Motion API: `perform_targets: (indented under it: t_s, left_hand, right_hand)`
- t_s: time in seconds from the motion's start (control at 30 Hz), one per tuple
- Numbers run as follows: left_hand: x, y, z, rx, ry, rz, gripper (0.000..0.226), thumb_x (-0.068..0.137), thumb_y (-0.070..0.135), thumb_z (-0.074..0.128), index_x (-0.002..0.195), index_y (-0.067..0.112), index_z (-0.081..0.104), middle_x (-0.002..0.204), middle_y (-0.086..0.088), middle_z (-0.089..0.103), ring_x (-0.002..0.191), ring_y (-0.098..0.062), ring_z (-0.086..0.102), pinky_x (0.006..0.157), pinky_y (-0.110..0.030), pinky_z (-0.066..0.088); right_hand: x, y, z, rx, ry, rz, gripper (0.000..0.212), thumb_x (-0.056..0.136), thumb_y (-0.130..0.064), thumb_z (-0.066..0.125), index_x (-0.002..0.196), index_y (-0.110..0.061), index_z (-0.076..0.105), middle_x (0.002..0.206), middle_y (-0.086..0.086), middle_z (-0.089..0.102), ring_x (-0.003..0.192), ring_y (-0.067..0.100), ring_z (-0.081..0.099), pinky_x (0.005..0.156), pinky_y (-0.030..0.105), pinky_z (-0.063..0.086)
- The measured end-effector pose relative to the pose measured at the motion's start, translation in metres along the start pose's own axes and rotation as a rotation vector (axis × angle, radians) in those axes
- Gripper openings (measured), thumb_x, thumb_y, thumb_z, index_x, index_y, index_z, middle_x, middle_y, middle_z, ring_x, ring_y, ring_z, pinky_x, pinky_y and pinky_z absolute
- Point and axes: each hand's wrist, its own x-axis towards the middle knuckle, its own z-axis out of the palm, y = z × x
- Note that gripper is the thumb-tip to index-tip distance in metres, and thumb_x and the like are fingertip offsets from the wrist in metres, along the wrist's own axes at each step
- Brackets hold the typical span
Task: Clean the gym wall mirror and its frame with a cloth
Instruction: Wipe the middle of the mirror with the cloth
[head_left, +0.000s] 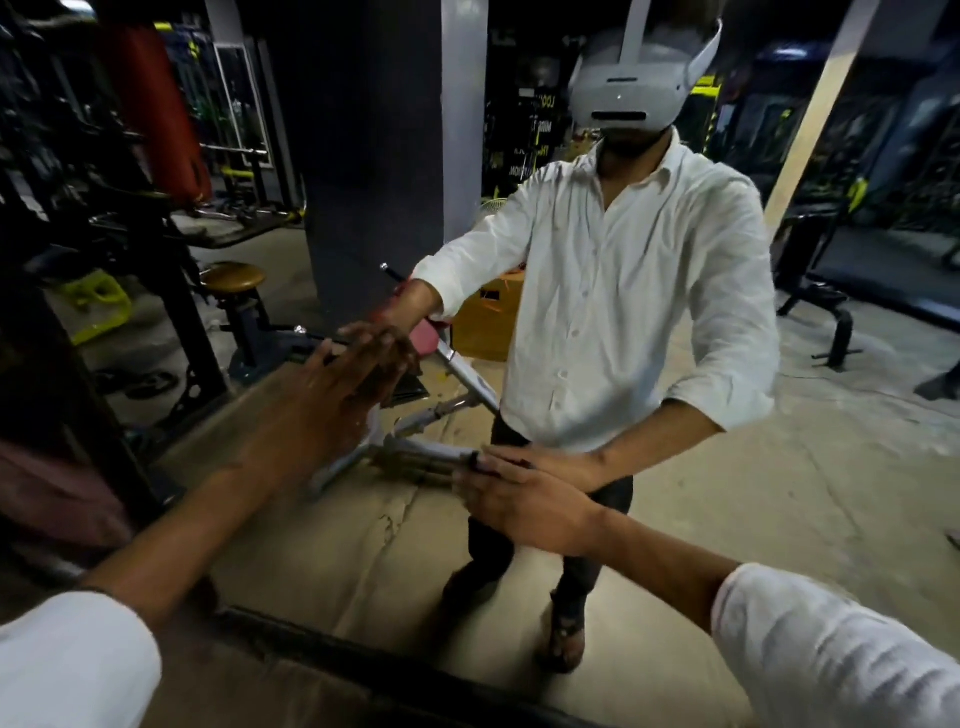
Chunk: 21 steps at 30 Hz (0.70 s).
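"On the wall straight ahead, item one?"
"Mirror, large, its glass filling most of the view. Frame, dark, lower edge slanting across the bottom."
"Item two?"
"Left hand, fingers straight and together, palm laid flat on the glass, left of centre. Grips nothing."
"Item three?"
"Right hand, likewise flat on the glass, fingers straight, lower and nearer the middle."
"Reflected items?"
"One person, white shirt, white headset, both palms meeting the real ones. One stool, round wooden seat, at left."
"Unsorted?"
"Reddish shape, left edge, too blurred to identify."
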Motion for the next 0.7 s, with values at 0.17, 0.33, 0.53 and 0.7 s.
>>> perform_targets:
  t_s: [0.17,0.33,0.53,0.7]
  left_hand:
    - [0.008,-0.035,-0.011,0.080,0.037,-0.034,0.099,0.097,0.037,0.065,0.171,0.009,0.005,0.178,-0.020,-0.005,0.164,-0.042,0.001,0.128,-0.065,0.023]
    - [0.002,-0.042,0.002,0.127,0.023,-0.033,0.084,0.110,0.042,0.051,0.170,0.007,0.004,0.177,-0.023,-0.001,0.164,-0.043,0.006,0.125,-0.065,0.027]
    - [0.000,-0.048,0.004,0.089,0.039,0.013,0.088,0.106,0.047,0.051,0.170,0.008,0.005,0.177,-0.022,-0.001,0.163,-0.043,0.006,0.125,-0.064,0.028]
    - [-0.002,-0.042,0.014,-0.002,0.092,-0.031,0.084,0.108,0.043,0.050,0.171,0.010,0.005,0.178,-0.019,0.002,0.163,-0.041,0.010,0.126,-0.064,0.025]
  right_hand:
    - [0.078,-0.037,-0.046,-0.514,0.273,0.102,0.050,0.110,-0.025,0.043,0.159,-0.018,0.041,0.170,0.009,0.029,0.162,0.029,0.015,0.130,0.054,0.011]
    - [0.097,-0.030,-0.002,-0.336,0.159,0.114,0.054,0.112,-0.030,0.041,0.157,0.001,0.039,0.165,0.022,0.037,0.158,0.039,0.025,0.128,0.060,0.018]
    - [0.089,-0.014,0.014,0.131,-0.195,-0.048,0.060,0.110,-0.049,0.047,0.165,-0.035,0.025,0.159,0.030,0.039,0.146,0.052,0.040,0.118,0.074,0.030]
    - [0.138,-0.045,-0.035,-0.841,0.278,0.132,0.052,0.113,-0.029,0.023,0.162,-0.016,0.031,0.170,0.011,0.032,0.162,0.031,0.013,0.130,0.055,0.010]
